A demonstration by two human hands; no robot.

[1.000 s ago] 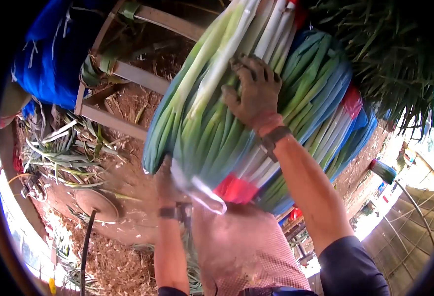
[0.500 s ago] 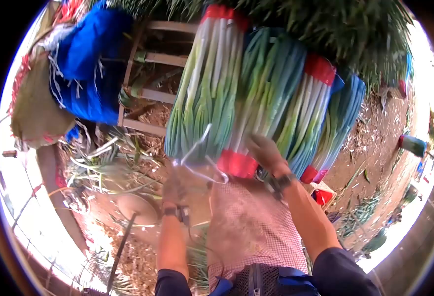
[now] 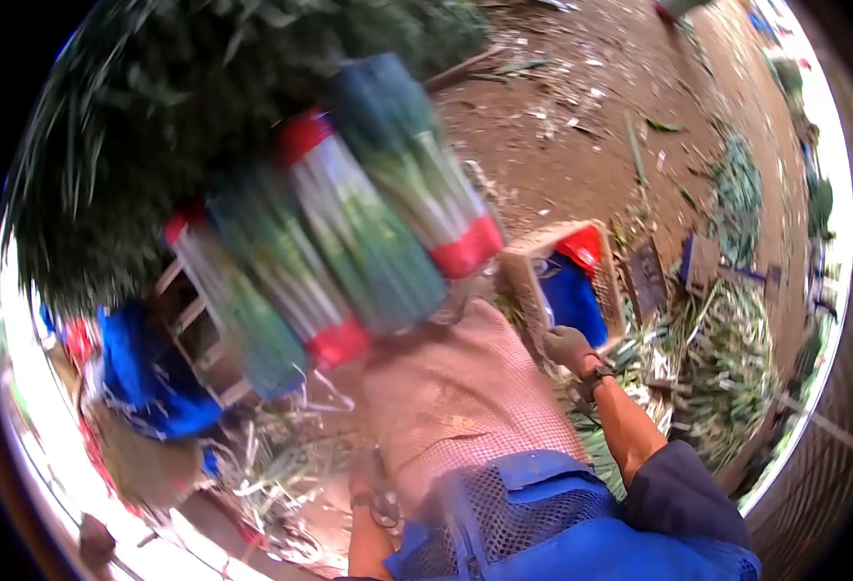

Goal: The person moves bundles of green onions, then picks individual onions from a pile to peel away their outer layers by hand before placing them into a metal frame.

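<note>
Several bundles of long green and white stalks [image 3: 354,213] with red wrapping lie side by side in front of the person. My right hand [image 3: 570,349] is at the near edge of a wooden crate [image 3: 523,266] that holds blue and red material [image 3: 572,295]; its fingers look curled, and what they hold is too small to make out. Low on the left, my left hand [image 3: 363,470] is smeared by motion, below the bundles. A thin white tie [image 3: 325,392] hangs near the leftmost bundle's lower end.
A large heap of dark green leaves [image 3: 184,107] lies behind the bundles. Blue sheeting [image 3: 145,368] and a tan sack [image 3: 145,460] are at the left. Leaf scraps [image 3: 717,358] cover the ground at the right, and brown soil [image 3: 562,145] lies beyond the crate.
The view has swung to the right, bringing the crate into full sight. My right hand has left the bundles for the crate; my left hand is now lower in view.
</note>
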